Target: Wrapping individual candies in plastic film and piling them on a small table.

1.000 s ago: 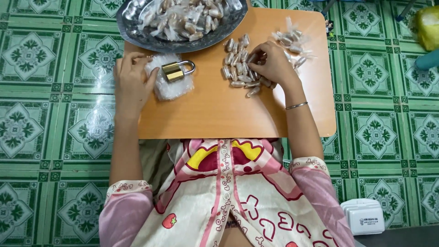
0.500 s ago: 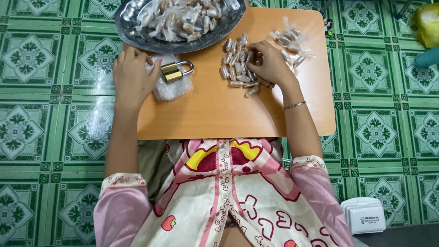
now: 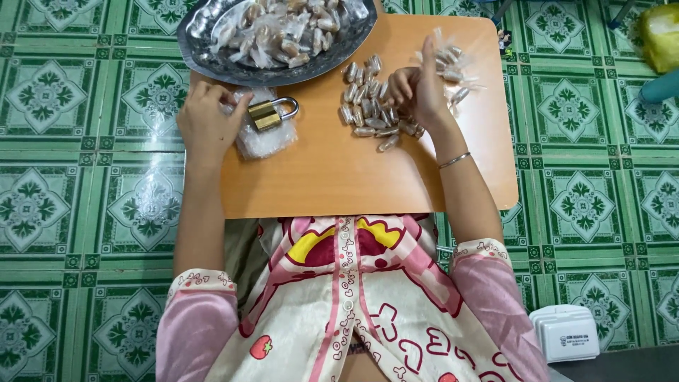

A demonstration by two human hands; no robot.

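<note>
My left hand [image 3: 206,122] rests on the left side of a small wooden table [image 3: 339,177]. Its fingers and thumb pinch the edge of a stack of clear wrappers [image 3: 263,138]. A brass padlock [image 3: 269,113] lies on that stack, right beside my thumb. My right hand [image 3: 419,88] is at the right edge of a pile of small wrapped candies [image 3: 364,106], its fingers curled inward. I cannot make out what they enclose. A second heap of candies with twisted wrapper ends [image 3: 451,64] lies just behind that hand.
A round metal tray [image 3: 201,49] heaped with candies and wrappers stands at the table's far edge. Green patterned floor tiles surround the table. A white box [image 3: 566,334] sits on the floor at lower right, and a yellow bag [image 3: 661,35] at upper right.
My right hand has lifted slightly off the candy pile and curled its fingers. My left hand has crept up toward the padlock and wrappers.
</note>
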